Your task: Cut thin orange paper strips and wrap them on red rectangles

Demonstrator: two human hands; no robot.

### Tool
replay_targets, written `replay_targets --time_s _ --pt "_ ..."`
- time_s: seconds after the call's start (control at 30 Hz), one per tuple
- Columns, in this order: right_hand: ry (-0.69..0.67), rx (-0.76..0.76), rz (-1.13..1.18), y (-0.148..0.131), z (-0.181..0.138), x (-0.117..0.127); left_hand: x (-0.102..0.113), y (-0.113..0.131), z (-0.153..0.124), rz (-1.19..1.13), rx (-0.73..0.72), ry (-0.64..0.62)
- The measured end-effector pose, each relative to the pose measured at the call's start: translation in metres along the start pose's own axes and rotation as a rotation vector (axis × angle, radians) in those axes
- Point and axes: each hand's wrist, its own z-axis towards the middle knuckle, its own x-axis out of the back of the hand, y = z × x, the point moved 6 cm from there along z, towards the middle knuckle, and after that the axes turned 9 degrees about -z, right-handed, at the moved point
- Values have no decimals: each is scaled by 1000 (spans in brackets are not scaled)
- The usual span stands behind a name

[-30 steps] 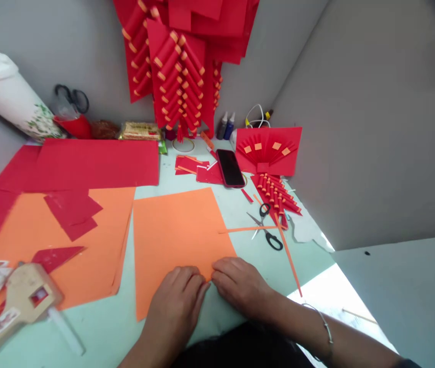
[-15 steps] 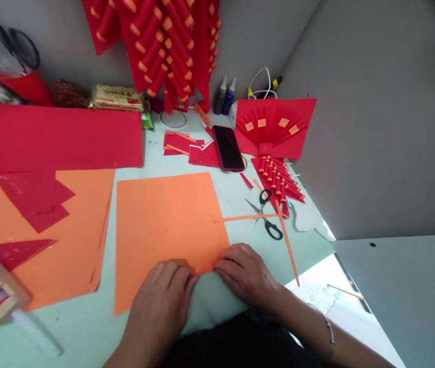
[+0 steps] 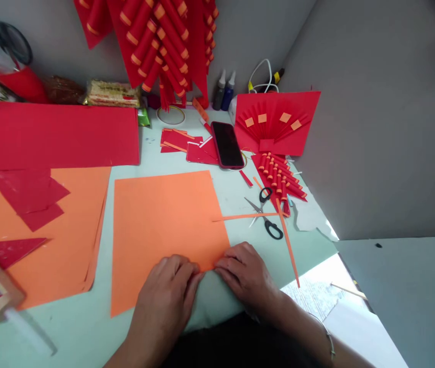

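Pale green table, bearing:
- one orange sheet, near edge
- orange stack, left
- red sheet, rear left
- black phone
- scissors crossed by orange strips
- glue bottles, rear

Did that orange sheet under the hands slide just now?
No. The orange sheet lies just as near the phone and scissors as before; only the camera view shifted.
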Motion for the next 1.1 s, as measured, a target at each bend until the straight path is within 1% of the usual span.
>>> replay_targets --time_s 0.27,0.37,0.57,0.73,1.1 --pt "-73 -83 47 5 4 3 -1 0 6 -14 79 -95" --pt "-122 -108 46 5 6 2 -4 0 8 -6 92 -106" --pt "-206 -127 44 5 5 1 -9 2 9 6 68 -106" --pt "-206 -145 67 4 1 4 -9 3 5 19 55 -90" --pt "-228 -172 93 14 -3 7 -8 4 4 -5 128 -87"
